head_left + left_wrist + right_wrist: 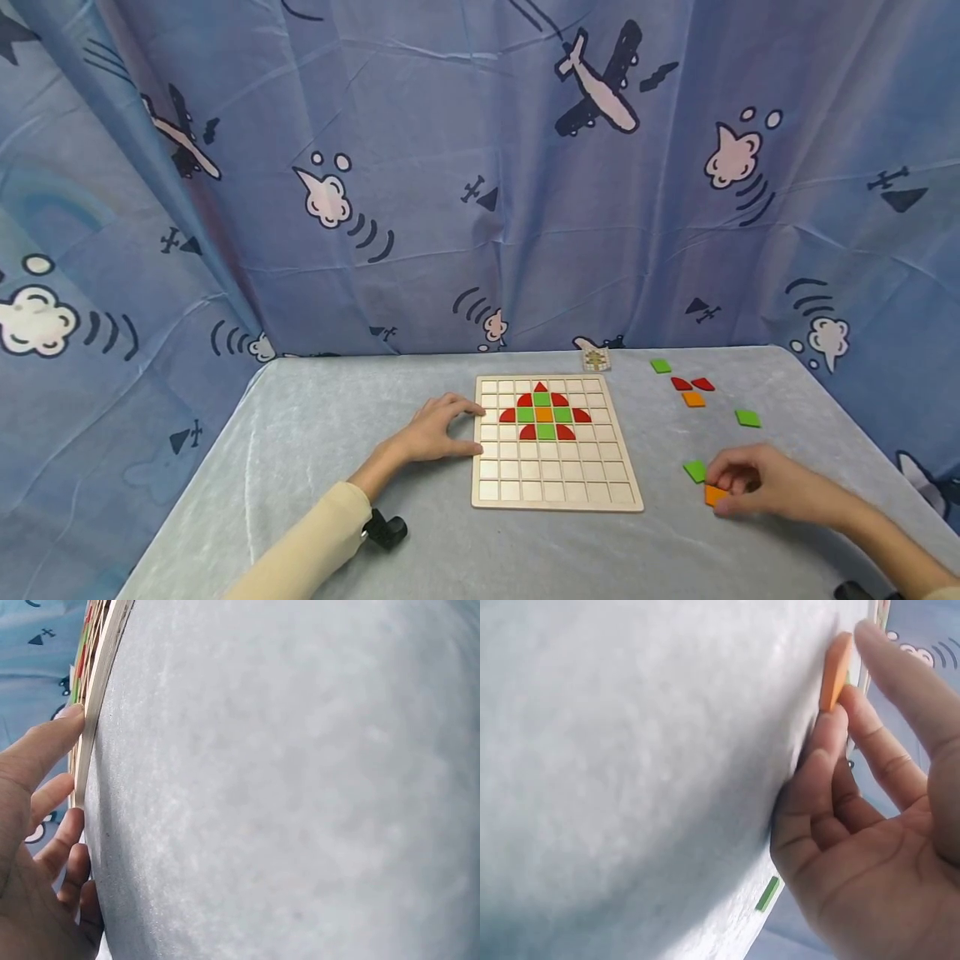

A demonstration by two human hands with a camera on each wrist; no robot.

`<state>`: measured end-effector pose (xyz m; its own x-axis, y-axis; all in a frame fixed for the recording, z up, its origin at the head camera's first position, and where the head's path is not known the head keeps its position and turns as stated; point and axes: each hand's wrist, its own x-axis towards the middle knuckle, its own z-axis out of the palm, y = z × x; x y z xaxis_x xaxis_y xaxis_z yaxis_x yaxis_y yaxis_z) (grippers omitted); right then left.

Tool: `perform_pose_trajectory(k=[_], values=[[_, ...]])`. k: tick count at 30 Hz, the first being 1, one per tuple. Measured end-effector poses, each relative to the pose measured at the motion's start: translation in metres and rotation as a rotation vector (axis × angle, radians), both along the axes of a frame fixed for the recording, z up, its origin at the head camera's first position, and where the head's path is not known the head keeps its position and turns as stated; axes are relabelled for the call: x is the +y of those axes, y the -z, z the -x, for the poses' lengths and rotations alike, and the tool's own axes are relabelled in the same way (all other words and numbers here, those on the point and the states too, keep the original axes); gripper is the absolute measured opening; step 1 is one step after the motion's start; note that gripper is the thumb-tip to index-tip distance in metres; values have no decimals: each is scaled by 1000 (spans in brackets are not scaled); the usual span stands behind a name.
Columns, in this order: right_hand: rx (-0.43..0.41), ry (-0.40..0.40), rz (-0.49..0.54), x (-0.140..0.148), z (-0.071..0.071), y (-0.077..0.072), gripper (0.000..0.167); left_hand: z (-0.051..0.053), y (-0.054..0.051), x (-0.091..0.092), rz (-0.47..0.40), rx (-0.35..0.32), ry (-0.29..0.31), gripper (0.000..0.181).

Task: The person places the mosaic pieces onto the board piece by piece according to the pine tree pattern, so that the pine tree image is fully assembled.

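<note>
A square wooden grid board (555,483) lies on the table with red, green and orange pieces set in its upper cells. My left hand (438,429) touches the board's left edge, thumb and fingers spread along it; the left wrist view shows this hand (45,787) against the board's rim (101,690). On the right, my right hand (776,487) has an orange square tile (715,495) between thumb and fingers, low over the cloth. The orange tile (836,671) shows edge-on in the right wrist view. Beside that hand lies a green tile (695,472).
Loose pieces lie right of the board: a green tile (747,418), another green tile (661,366), two red pieces (702,384) and an orange tile (693,400). A small patterned card (596,359) rests behind the board. A blue printed curtain (420,167) hangs at the back.
</note>
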<state>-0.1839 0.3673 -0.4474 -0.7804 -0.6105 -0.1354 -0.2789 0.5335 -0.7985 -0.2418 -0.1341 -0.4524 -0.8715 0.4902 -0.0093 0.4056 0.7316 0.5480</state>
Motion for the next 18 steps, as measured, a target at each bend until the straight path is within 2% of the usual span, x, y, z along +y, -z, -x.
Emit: perform_pose_trajectory(k=[12,18], values=[[-23,-2,-21,-5,0,-2,29,2,6,0,-11,-6,-9,56],[-41,-23,0,-5,2,-2,29,0,1,0,-15,-12,-7,55]])
